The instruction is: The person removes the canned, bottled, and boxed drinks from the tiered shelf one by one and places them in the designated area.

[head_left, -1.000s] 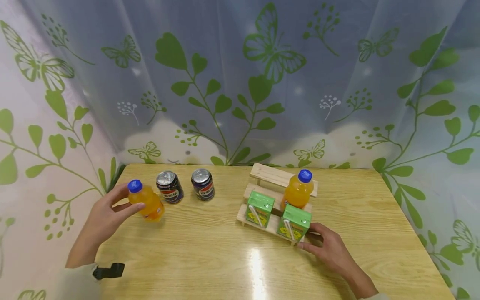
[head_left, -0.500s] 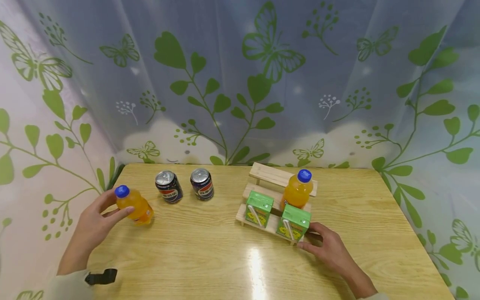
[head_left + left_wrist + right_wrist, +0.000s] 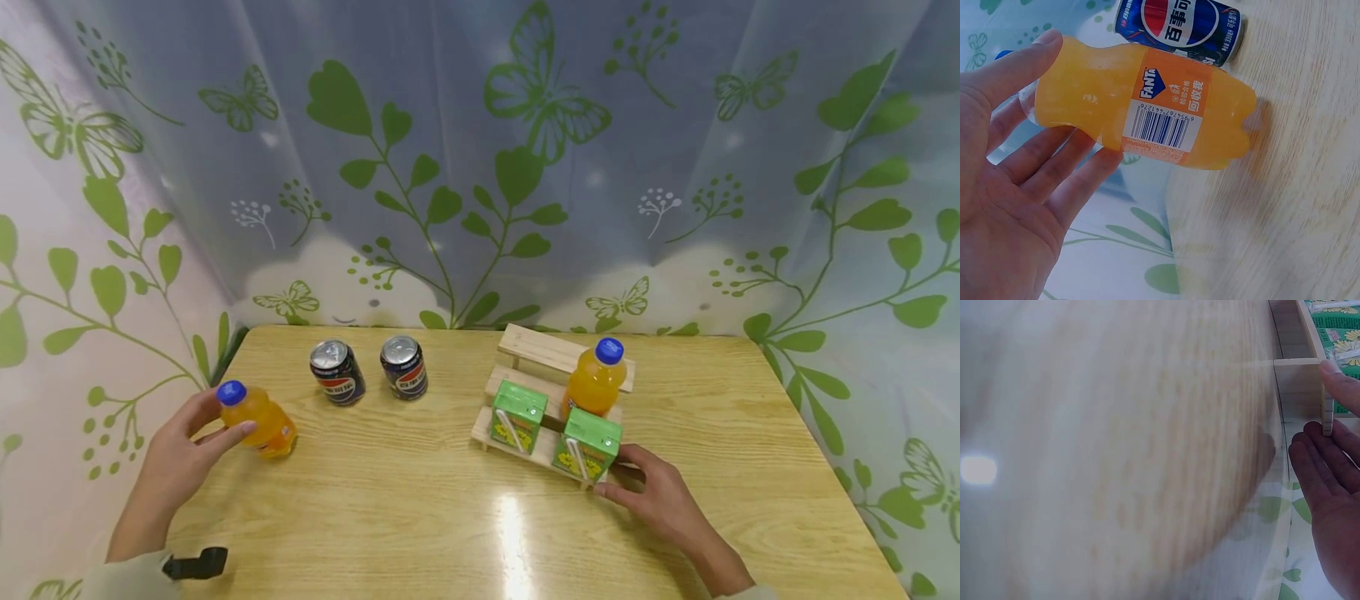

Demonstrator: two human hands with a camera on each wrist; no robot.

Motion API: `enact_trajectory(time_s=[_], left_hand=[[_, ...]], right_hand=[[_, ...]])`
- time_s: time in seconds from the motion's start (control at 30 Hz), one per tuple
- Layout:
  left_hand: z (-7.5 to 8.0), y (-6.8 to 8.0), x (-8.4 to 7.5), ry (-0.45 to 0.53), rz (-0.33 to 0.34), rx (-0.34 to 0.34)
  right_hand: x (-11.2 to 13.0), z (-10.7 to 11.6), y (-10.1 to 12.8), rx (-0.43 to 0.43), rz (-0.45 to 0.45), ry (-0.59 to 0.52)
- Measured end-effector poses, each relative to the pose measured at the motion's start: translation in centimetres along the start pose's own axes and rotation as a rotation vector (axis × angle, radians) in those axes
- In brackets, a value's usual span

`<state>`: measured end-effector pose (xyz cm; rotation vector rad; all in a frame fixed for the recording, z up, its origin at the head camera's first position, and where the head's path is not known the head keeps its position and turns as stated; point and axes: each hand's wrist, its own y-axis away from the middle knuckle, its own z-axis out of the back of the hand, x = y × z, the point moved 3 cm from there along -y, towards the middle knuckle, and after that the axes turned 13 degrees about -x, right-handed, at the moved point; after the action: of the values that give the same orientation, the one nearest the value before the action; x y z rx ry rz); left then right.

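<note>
Here, left hand [image 3: 178, 452] pinches bottle [image 3: 258, 419] high; right hand [image 3: 658, 495] grips rack [image 3: 542, 349] at one end.

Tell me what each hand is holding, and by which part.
The left hand holds an orange bottle by its upper part, below the blue cap; the right hand holds the wooden rack by its front right corner.

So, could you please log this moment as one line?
left hand: holds blue-capped orange plastic bottle | right hand: grips tiered wooden rack | on rack: two green cartons, second such bottle
</note>
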<state>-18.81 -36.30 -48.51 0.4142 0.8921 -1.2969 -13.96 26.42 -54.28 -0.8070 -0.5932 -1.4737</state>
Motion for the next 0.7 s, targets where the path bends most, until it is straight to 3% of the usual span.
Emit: enact_trajectory(time_s=[0.37,0.7], left_hand=[[-0.15,0.39,0.65,0.004,0.029,-0.004],[-0.46,0.53,0.66,0.048,-0.026,0.000]], right_hand=[[-0.10,-0.11,0.03,-0.020,0.020,-0.002],[-0.07,-0.05,0.02,-0.023,0.016,0.001]])
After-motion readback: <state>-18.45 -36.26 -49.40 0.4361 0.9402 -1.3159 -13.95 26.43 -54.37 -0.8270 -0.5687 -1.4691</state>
